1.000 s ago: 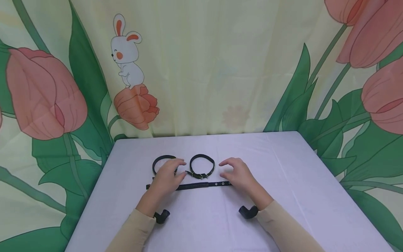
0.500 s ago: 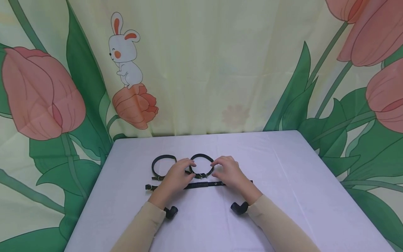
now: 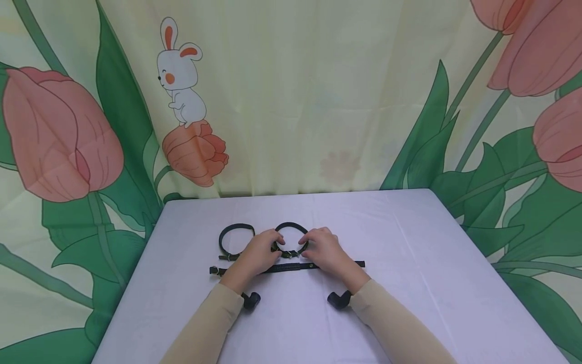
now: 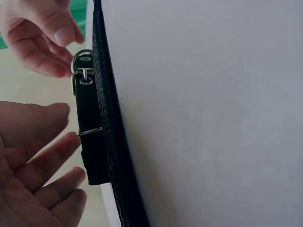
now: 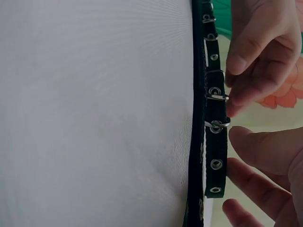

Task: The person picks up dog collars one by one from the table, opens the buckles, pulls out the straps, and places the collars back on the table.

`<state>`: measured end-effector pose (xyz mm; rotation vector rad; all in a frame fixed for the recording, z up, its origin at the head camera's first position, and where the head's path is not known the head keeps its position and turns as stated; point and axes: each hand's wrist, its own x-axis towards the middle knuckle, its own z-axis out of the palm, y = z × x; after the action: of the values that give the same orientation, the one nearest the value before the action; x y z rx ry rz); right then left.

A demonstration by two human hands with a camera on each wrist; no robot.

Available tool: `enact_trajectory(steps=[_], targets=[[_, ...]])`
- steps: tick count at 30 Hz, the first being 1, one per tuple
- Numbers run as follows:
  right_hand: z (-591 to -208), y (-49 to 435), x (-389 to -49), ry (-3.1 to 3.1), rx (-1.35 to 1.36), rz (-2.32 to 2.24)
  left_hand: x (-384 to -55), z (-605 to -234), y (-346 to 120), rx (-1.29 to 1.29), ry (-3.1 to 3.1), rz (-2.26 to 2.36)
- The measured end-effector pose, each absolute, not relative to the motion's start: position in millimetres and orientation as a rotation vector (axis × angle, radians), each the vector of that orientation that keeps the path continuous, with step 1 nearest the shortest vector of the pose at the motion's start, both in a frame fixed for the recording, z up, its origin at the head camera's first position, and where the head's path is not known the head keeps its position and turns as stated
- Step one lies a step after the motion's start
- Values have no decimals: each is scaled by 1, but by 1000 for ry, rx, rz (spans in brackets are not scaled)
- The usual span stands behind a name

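Note:
Two black buckled collars form rings on the table in the head view, a left collar (image 3: 237, 225) and a right collar (image 3: 291, 223). A long black strap (image 3: 286, 267) with eyelets lies straight in front of them. My left hand (image 3: 258, 254) is at the left side of the right collar, fingertips overlapping its ring. Across from it, my right hand (image 3: 325, 251) curves over the ring's right side, thumb and fingers apart. In the left wrist view, left fingertips (image 4: 73, 140) reach the edge of a buckled black band (image 4: 90, 111); a metal-eyeleted band (image 5: 216, 146) appears in the right wrist view.
A white-covered table (image 3: 409, 242) bears all the straps. Behind it hangs a curtain (image 3: 291, 101) printed with tulips and a rabbit. Black angled pieces, a left one (image 3: 251, 301) and a right one (image 3: 338, 300), stick out at both wrists.
Both hands have come inward to the right collar: the left hand moved right, the right hand moved left. The collars and long strap lie in about the same place.

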<state>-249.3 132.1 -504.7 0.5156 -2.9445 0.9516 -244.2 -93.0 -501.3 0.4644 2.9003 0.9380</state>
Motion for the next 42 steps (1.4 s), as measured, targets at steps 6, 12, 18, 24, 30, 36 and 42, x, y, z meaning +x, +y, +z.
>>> enact_trajectory(steps=[6,12,18,24,30,36,42], targets=[[-505,128,-251,-2988,528,890,-248,-502,-92,457,2889,862],[-508,127,-253,-2994,532,851,-251,-501,-91,445,2915,832],[-510,128,-254,-2996,543,853,-252,-502,-90,500,2932,804],[-508,129,-252,-2964,538,925,-250,-501,-92,475,2916,827],[-506,132,-250,-2905,461,1110,-245,-497,-94,487,2904,916],[-500,134,-249,-2848,388,1231,-243,-493,-96,538,2923,981],[-492,134,-245,-2793,313,1318,-240,-486,-96,517,2926,1035]])
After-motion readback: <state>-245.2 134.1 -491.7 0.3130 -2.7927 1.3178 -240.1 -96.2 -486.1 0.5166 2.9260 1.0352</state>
